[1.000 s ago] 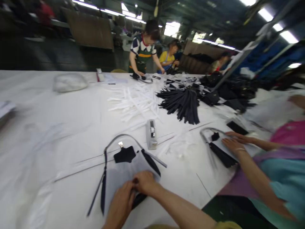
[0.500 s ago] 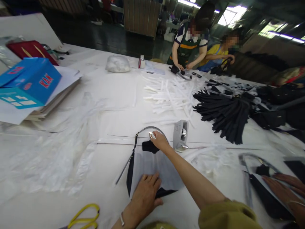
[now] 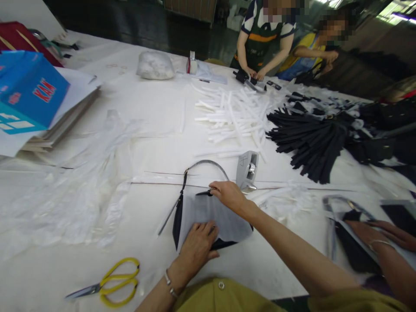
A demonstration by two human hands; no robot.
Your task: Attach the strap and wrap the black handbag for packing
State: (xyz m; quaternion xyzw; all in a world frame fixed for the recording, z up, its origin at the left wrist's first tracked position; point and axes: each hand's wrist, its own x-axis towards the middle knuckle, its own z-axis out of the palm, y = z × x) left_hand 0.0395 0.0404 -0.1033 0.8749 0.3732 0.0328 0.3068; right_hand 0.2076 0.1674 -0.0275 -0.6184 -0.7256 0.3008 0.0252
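Note:
A black handbag (image 3: 224, 216) lies on the white table before me, its front covered by a pale translucent sheet. Its strap (image 3: 208, 162), wrapped in grey film, arches away from me above the bag. My left hand (image 3: 199, 240) rests flat on the sheet near the bag's lower edge, fingers stretched out. At the upper edge, my right hand (image 3: 227, 195) pinches the end of the bag's black closure tab (image 3: 204, 193), which shows nearly edge-on. The fingers hide most of the metal piece on that tab.
Yellow-handled scissors (image 3: 117, 281) lie at lower left. A grey tape dispenser (image 3: 247, 170) stands just beyond my right hand. White strips (image 3: 227, 117), black straps (image 3: 308, 143) and a blue box (image 3: 35, 93) lie farther off. At right, a co-worker's hands (image 3: 373, 236) rest on another bag.
My right hand has tilted the closure tab from lying flat to nearly edge-on. My left hand stays on the sheet. The view has tipped downward, showing more of the scissors.

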